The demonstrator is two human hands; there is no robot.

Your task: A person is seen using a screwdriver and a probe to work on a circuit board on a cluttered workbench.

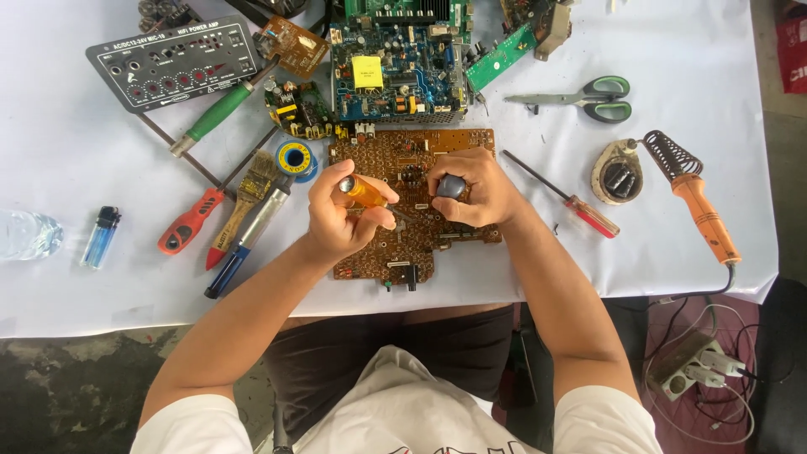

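Observation:
A brown circuit board (395, 155) lies solder-side up on the white table cover, in front of me. My left hand (336, 220) grips a small screwdriver with an amber handle (361, 191), its tip pointing right onto the board. My right hand (475, 189) rests on the board and is closed around a small dark grey part (450, 187). Both hands sit close together over the board's middle.
A blue populated board (395, 71) lies behind. To the left are a green-handled screwdriver (220, 112), red screwdrivers (192, 221), a brush (252, 181), solder roll (296, 157), lighter (101, 237) and black panel (172, 63). To the right are scissors (593, 98), a red screwdriver (580, 208) and an orange soldering iron (702, 210).

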